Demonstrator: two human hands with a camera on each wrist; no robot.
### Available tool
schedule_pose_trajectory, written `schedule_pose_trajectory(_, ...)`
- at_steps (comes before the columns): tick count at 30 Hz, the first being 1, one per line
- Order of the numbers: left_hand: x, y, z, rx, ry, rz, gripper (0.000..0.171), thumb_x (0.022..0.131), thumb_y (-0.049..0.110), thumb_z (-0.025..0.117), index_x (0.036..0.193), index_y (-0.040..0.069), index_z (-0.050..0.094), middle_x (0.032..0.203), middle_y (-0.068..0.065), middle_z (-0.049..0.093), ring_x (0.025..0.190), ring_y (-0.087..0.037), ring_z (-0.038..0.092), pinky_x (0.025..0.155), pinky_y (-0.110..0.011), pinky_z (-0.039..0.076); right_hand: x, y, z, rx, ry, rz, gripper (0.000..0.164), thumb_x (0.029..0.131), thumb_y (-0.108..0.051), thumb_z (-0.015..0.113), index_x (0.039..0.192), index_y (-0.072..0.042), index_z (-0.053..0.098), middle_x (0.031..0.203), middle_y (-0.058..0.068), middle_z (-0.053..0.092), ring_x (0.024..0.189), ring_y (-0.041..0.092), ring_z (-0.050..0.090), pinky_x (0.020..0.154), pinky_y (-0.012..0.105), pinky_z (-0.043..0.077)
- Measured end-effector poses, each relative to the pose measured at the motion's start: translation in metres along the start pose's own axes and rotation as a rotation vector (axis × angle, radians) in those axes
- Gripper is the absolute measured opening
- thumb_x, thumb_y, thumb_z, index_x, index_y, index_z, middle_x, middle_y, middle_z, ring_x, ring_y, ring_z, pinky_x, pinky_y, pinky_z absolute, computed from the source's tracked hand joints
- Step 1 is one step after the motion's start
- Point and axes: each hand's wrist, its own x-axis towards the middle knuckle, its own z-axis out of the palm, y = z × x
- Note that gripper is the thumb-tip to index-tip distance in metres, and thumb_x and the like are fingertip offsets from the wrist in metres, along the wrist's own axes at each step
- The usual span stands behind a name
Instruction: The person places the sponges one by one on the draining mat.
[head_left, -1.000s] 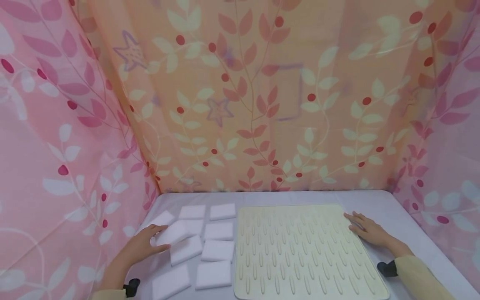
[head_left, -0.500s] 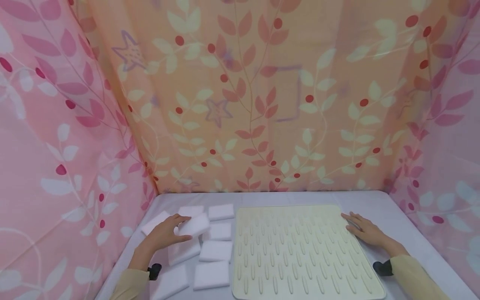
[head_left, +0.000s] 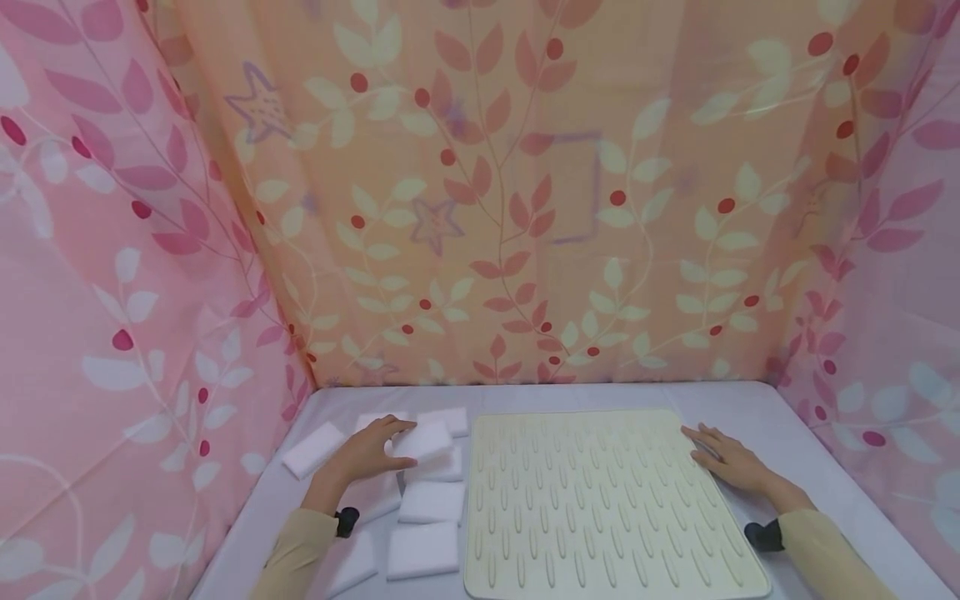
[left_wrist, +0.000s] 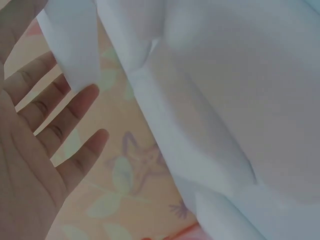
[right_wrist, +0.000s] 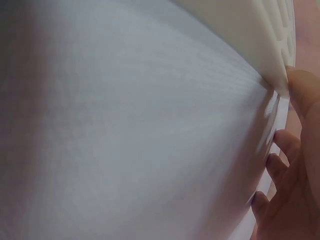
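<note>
My left hand (head_left: 365, 452) pinches a white sponge block (head_left: 424, 442) between thumb and fingers, above the other blocks at the left of the table. In the left wrist view, part of the held white sponge block (left_wrist: 77, 50) shows at the fingertips, and the other fingers spread out. My right hand (head_left: 733, 465) lies at the right edge of a cream ridged mat (head_left: 615, 508), fingers mostly straight. The right wrist view has that thumb touching the mat's edge (right_wrist: 270, 65), while the other fingertips meet the white cloth.
Several more white sponge blocks lie left of the mat, among them a near one (head_left: 423, 551), one above it (head_left: 432, 502) and a tilted one (head_left: 313, 450) at far left. White cloth (head_left: 742, 404) covers the table. Patterned curtains (head_left: 525, 192) enclose the back and sides.
My left hand has carried the sponge block rightward and slightly farther back, from the left side of the group toward the mat. The right hand keeps its place by the mat's edge.
</note>
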Motion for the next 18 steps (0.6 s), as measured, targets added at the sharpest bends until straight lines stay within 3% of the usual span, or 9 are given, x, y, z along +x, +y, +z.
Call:
schedule_pose_trajectory(9,0.025,0.014,0.014,0.002,-0.023,0.080,0.070,0.074,0.046,0.073,0.132,0.013,0.052,0.118,-0.004,0.053,0.109,-0.023,0.050,0.089,-0.045,0.044,0.000,-0.004,-0.003,0.003,0.002,-0.009,0.055,0.091,-0.034,0.055,0.136,-0.005,0.044,0.139,0.036,0.031,0.124,0.058,0.024,0.091,0.072,0.018)
schedule_pose_trajectory(18,0.046,0.028,0.022,0.001,-0.035,0.139,0.068,0.076,0.041,0.074,0.133,0.014,0.050,0.125,-0.008,0.051,0.112,-0.026,0.048,0.089,-0.044,0.044,-0.001,-0.002,-0.001,0.003,-0.012,0.007,0.055,0.091,-0.036,0.055,0.136,-0.006,0.044,0.139,0.035,0.030,0.125,0.058,0.023,0.091,0.072,0.017)
